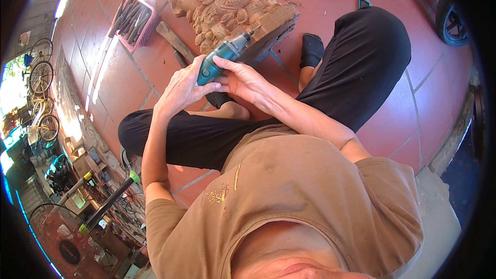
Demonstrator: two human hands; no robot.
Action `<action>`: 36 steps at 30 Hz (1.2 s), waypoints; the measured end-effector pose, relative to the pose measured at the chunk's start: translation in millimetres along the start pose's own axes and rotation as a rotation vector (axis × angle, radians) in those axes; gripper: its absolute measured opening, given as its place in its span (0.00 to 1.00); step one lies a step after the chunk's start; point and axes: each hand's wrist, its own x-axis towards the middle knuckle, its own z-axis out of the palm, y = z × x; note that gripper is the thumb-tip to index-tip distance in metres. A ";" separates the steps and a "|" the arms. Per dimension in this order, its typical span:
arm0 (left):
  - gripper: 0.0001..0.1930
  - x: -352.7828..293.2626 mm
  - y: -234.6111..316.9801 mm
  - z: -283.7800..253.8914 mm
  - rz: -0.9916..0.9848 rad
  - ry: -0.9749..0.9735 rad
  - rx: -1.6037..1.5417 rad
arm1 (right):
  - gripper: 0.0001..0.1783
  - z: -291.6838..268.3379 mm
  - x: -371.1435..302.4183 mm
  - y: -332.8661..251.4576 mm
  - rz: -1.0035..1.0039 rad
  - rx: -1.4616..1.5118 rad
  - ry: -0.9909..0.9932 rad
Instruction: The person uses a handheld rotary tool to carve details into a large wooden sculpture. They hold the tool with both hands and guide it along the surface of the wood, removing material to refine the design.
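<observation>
A teal rotary tool (226,50) with a thin bit lies between my two hands, its tip pointing up and to the right. My left hand (182,87) wraps the rear end of its body from the left. My right hand (244,78) grips it from the right, with the thumb on top of the casing; some of its fingers are hidden beneath. Just beyond the tool, a carved wooden sculpture (219,8) lies on the floor, and the bit overlaps its flat base block (273,23) in this view. Whether the bit touches the wood I cannot tell.
A pink basket (140,36) full of carving chisels (132,18) stands at the far left, with a wooden mallet (173,40) beside it. My crossed legs in black trousers (361,57) frame the tiled floor. Bicycles (41,77) and a fan (67,243) stand farther left; a wheel (454,23) sits far right.
</observation>
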 end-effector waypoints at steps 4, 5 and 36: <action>0.37 -1.0 2.4 -0.7 -0.019 -0.013 -0.003 | 0.20 1.5 -3.5 0.0 0.007 -0.005 0.002; 0.37 -0.7 1.6 -0.2 -0.013 -0.010 -0.003 | 0.20 1.3 -3.7 0.1 0.006 -0.008 0.003; 0.38 4.3 -8.3 1.2 0.002 -0.076 -0.023 | 0.21 2.8 -10.0 0.9 0.014 -0.006 0.029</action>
